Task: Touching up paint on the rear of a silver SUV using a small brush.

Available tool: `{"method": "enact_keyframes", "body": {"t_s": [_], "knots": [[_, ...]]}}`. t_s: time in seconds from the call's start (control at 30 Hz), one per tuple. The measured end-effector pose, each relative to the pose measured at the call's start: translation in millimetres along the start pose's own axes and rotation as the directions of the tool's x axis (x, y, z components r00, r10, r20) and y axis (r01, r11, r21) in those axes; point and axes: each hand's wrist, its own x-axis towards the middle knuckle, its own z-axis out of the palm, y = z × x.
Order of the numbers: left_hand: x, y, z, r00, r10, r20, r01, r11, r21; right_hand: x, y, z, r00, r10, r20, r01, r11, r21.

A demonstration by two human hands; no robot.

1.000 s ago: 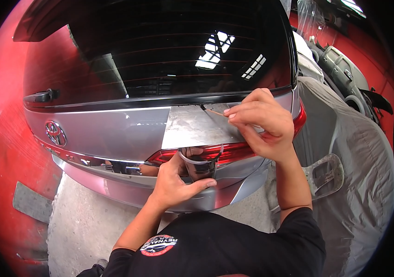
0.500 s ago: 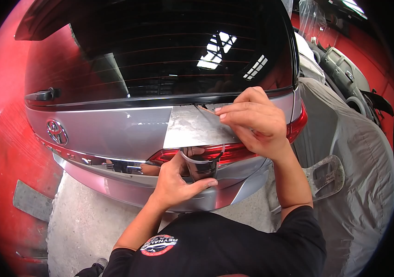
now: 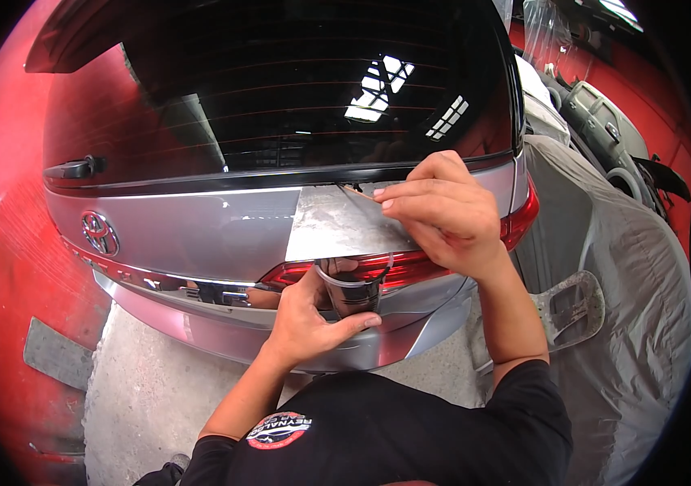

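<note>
My right hand pinches a thin brown stick between thumb and fingers. The stick's dark tip meets the top edge of a lighter, mottled grey patch on the silver car tailgate, just under the rear window's black trim. Small dark marks show by the tip. Lower down, in front of the red tail light, my left hand is wrapped round a clear plastic cup with dark stuff inside, its kind hard to make out. The cup is held roughly upright.
The dark rear window rises ahead, its wiper at the left. A rear bumper juts out below my hands. At the right stand a grey fabric cover and a metal-framed piece. A flat grey panel lies at the left.
My right hand and the stick have shifted very slightly to the left along the trim edge. My left hand and the cup stay where they were.
</note>
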Motion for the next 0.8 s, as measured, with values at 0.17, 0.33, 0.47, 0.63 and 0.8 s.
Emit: {"method": "enact_keyframes", "body": {"t_s": [0.17, 0.33, 0.47, 0.63, 0.8], "knots": [[0.0, -1.6, 0.1, 1.000, 0.025, -0.003, -0.025, 1.000, 0.001, 0.6, -0.2, 0.4, 1.000, -0.005, 0.000, 0.005, 1.000, 0.005], [-0.5, -0.9, -0.7, 1.000, -0.003, 0.002, 0.003, 1.000, 0.002, 0.0, 0.3, 0.5, 1.000, -0.004, 0.014, 0.004, 1.000, -0.007], [-0.8, -1.8, -0.2, 1.000, 0.006, 0.000, -0.006, 1.000, 0.005, -1.1, 0.4, -0.7, 1.000, -0.013, 0.008, 0.013, 1.000, -0.014], [0.0, 0.0, 0.4, 1.000, 0.005, 0.003, -0.005, 1.000, 0.006, -1.8, -0.1, 1.9, 1.000, 0.007, -0.004, -0.007, 1.000, -0.003], [0.2, -1.8, 0.1, 1.000, 0.023, -0.005, -0.023, 1.000, 0.010, -1.6, -0.9, -1.9, 1.000, -0.004, 0.015, 0.004, 1.000, -0.003]]}}
